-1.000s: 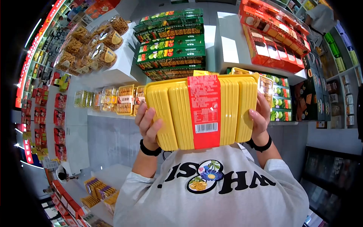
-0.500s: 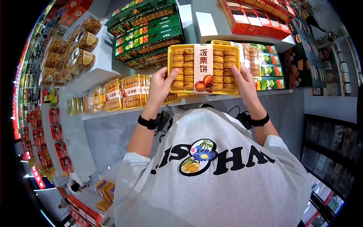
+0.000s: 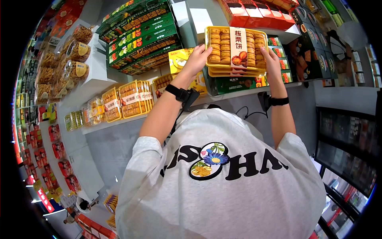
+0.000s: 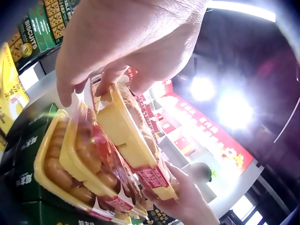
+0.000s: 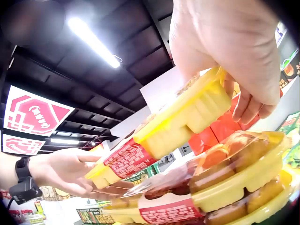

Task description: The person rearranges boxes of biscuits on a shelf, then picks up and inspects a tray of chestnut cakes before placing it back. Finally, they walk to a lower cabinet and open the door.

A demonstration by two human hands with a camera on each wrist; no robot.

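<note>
A yellow tray of round pastries, with a paper band across its clear lid, is held lid up above similar trays. My left hand grips its left end, thumb on top. At the other end my right hand grips the tray, thumb at the lid's edge. Just beneath, two more pastry trays lie stacked on green boxes. In the left wrist view, a gap shows between the held tray and the stacked trays.
More pastry trays stand upright along the shelf to the left. Green biscuit boxes are stacked behind, beside a yellow box. Red boxes sit on a white stand at the back. Round tubs of snacks are piled at far left.
The tray was turned from its barcoded underside to its lid, then carried forward and right over the stacked trays. Both hands kept hold of it, and the arms reached farther out.
</note>
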